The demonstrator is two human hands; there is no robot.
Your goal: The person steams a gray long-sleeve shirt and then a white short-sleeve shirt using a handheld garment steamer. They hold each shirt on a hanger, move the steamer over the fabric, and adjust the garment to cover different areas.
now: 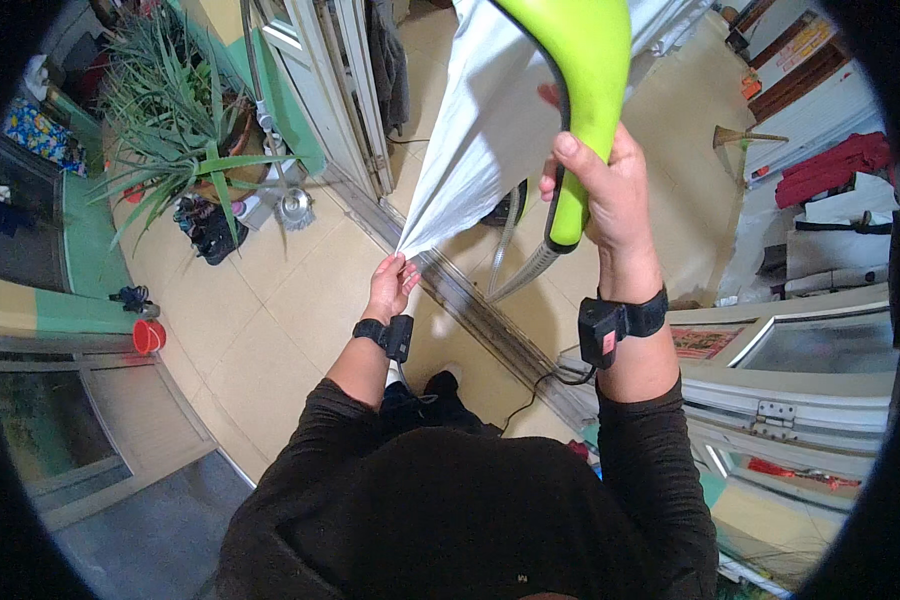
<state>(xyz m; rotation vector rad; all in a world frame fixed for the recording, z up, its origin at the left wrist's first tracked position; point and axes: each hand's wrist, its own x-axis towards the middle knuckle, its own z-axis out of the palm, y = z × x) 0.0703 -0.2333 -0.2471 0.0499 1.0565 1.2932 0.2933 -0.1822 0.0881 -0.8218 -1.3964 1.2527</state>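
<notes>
A lime-green garment steamer head (589, 97) is gripped by its handle in my right hand (621, 184). From the handle's lower end a ribbed hose (521, 279) curves down toward the floor. My left hand (394, 285) pinches a corner of white cloth (476, 142) between thumb and fingers. The cloth stretches taut from that pinch up behind the steamer head, with creases fanning out from the corner. Its upper part runs past the top of the picture. Whether the steamer face touches the cloth is hidden from here.
A metal sliding-door track (465, 296) crosses the tiled floor beneath my hands. A spiky potted aloe (210, 154), a metal-bowled brush (296, 206) and a red bucket (149, 337) are on the left. Folded fabrics (832, 169) lie at right, near a broom (746, 138). A dark cable (525, 401) hangs by my legs.
</notes>
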